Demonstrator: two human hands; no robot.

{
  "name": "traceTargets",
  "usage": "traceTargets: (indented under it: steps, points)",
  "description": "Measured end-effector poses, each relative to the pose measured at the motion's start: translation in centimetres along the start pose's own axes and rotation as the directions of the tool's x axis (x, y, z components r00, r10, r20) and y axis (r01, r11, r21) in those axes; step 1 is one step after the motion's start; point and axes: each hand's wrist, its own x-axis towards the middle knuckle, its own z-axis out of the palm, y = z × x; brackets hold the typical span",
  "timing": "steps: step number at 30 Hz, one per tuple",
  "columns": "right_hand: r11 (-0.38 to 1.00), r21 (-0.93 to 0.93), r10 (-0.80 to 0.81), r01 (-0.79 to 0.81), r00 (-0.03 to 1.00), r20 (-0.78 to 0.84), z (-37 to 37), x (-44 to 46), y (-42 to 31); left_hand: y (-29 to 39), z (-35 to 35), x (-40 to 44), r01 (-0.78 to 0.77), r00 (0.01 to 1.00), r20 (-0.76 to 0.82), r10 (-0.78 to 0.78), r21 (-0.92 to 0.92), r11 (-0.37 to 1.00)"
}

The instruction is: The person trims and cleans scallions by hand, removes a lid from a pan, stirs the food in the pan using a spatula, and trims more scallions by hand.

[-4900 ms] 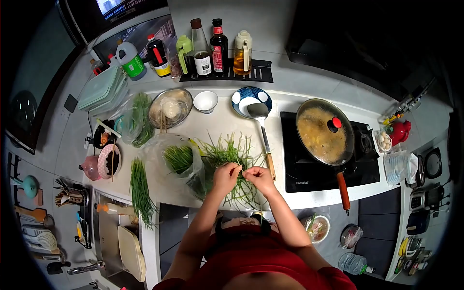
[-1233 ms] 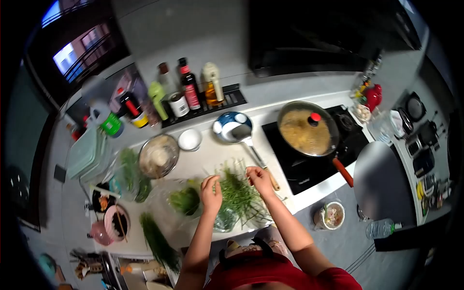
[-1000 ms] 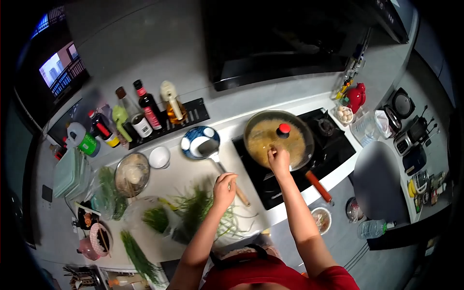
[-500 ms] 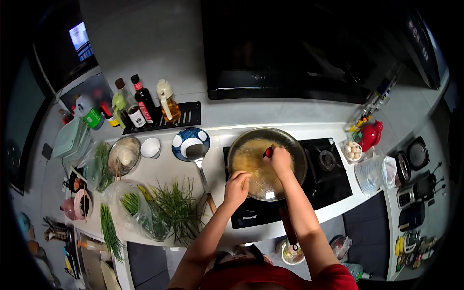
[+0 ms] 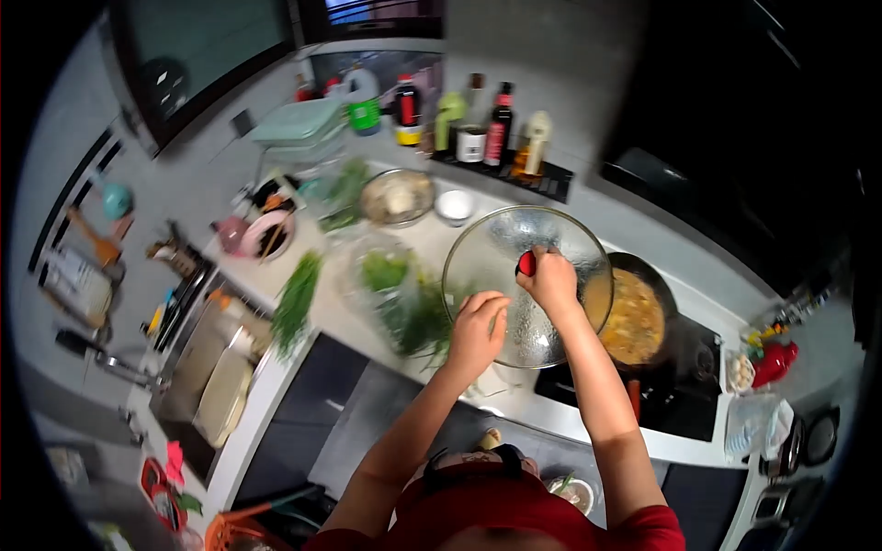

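Observation:
The red knob (image 5: 525, 264) of a clear glass pan lid (image 5: 478, 241) is in the grip of my right hand (image 5: 554, 283). Droplets and steam cloud the glass. The lid is up over the counter, left of the wok (image 5: 663, 286), and its right edge overlaps the wok in view. Bubbling yellowish-brown food with broth (image 5: 636, 321) shows in the wok. My left hand (image 5: 478, 335) hovers at the lid's lower left, loosely curled, thumb apart from the fingers, with nothing visible in it. The blue patterned bowl and the spatula are hidden or blurred behind the lid.
Leafy greens in a plastic bag (image 5: 386, 285) and a bunch of green stalks (image 5: 299, 298) lie left of the lid. A metal bowl (image 5: 397, 197) and small white bowl (image 5: 454, 208) stand behind. Sauce bottles (image 5: 499, 124) line a black rack. The sink (image 5: 197, 367) is far left.
The lid has come off the wok and moved left in my right hand, uncovering the food. My left hand has moved along with it. The view has swung to the left.

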Motion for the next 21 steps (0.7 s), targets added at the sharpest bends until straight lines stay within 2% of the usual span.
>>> traceTargets:
  steps: [4, 8, 13, 16, 18, 19, 21]
  points:
    - [0.976, 0.14, -0.176, 0.168, 0.983, 0.05, 5.5, -0.4, -13.7, -4.6, -11.1, -5.2, 0.123, 0.979, -0.185, -0.09, 0.173, 0.977]
    - [0.897, 0.316, -0.357, 0.309, 0.928, 0.107, 11.2, -2.3, -26.5, -8.1, -21.0, -11.2, 0.268, 0.938, -0.301, -0.173, 0.31, 0.912]
    - [0.793, 0.458, -0.525, 0.402, 0.833, 0.177, 16.8, -5.8, -38.8, -9.9, -30.0, -17.7, 0.464, 0.855, -0.432, -0.288, 0.387, 0.797]
    - [0.743, 0.506, -0.59, 0.439, 0.786, 0.184, 18.8, -6.7, -44.0, -11.5, -33.4, -20.2, 0.584, 0.773, -0.511, -0.376, 0.341, 0.736]
    - [0.733, 0.541, -0.597, 0.413, 0.772, 0.22, 20.3, -6.8, -46.7, -12.3, -35.2, -20.8, 0.591, 0.754, -0.57, -0.327, 0.371, 0.716]
    - [0.706, 0.577, -0.603, 0.41, 0.775, 0.187, 21.1, -6.6, -48.0, -12.7, -36.0, -20.7, 0.596, 0.742, -0.6, -0.3, 0.383, 0.706]
    - [0.693, 0.597, -0.604, 0.404, 0.777, 0.175, 22.4, -5.4, -50.2, -13.2, -37.5, -20.1, 0.585, 0.718, -0.673, -0.177, 0.446, 0.678]
